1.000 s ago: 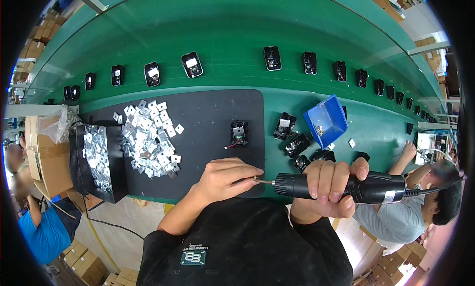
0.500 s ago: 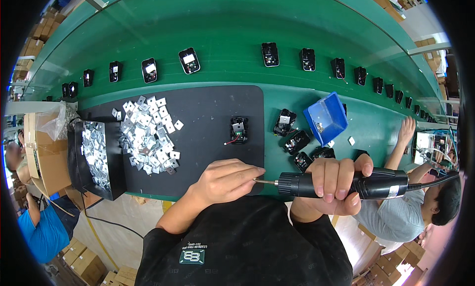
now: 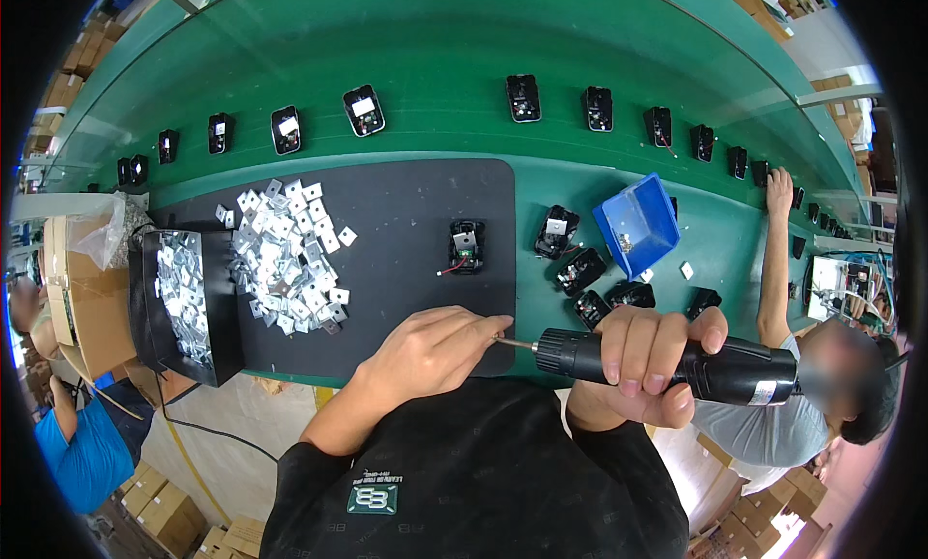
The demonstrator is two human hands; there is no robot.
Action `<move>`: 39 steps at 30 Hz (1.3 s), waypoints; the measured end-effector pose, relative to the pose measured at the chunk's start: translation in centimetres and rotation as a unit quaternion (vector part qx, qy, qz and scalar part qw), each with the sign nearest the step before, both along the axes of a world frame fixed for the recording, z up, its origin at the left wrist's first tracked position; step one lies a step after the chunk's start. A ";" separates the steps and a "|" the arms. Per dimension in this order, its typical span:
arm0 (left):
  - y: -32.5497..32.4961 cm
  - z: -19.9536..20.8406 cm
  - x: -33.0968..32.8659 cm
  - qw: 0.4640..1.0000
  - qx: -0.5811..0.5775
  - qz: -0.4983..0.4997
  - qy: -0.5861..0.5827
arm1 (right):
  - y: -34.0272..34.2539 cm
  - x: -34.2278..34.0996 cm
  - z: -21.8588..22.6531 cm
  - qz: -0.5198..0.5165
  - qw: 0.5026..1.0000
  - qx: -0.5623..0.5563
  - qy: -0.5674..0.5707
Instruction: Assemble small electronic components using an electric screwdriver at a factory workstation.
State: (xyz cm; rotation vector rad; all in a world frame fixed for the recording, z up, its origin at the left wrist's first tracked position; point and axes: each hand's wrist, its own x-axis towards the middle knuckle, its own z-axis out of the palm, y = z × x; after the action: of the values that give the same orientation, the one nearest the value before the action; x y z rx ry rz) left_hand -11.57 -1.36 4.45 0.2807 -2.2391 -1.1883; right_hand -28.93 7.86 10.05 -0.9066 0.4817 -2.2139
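In my right hand (image 3: 657, 361) lies a black electric screwdriver (image 3: 737, 371), its bit (image 3: 514, 343) pointing left. The fingers of my left hand (image 3: 435, 351) are pinched together at the bit's tip. Whatever they hold there is hidden or too small to name. Beyond my left hand, a small black housing (image 3: 466, 248) with a metal plate and a red wire lies on the black mat (image 3: 406, 211). A blue bin (image 3: 640, 226) with small metal parts at its bottom stands tilted to the right of it. Several similar housings (image 3: 581, 271) lie around the bin.
Loose square metal plates (image 3: 290, 255) are heaped on the mat's left, beside a black box (image 3: 224, 308) full of them. Several black housings (image 3: 364, 111) line the green belt (image 3: 435, 114) at the back. At right, a co-worker's hand (image 3: 779, 192) reaches to the belt.
The screwdriver's rear end has dipped slightly, with my left fingers still at its tip. The co-worker's arm has stretched farther toward the belt. My view has shifted slightly.
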 end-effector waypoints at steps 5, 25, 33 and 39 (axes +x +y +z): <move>0.0 -0.2 0.0 1.000 0.008 -0.002 -0.006 | -0.2 0.3 -0.1 -0.016 1.000 -0.007 0.012; 0.4 -0.8 0.0 0.995 0.091 -0.026 0.005 | -0.2 0.2 -0.3 -0.004 1.000 -0.013 0.028; 0.3 -0.9 0.1 0.996 0.086 -0.025 -0.002 | -0.4 0.3 -0.3 -0.008 1.000 -0.005 0.030; 0.3 -1.7 0.3 0.998 0.059 0.021 -0.021 | -1.2 0.6 -1.0 -0.003 0.999 0.001 0.037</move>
State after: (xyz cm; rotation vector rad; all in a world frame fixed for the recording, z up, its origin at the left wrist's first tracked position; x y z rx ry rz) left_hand -11.23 -1.11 2.76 0.4008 -2.1910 -1.3042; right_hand -28.38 6.71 9.05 -0.9899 0.5212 -2.1903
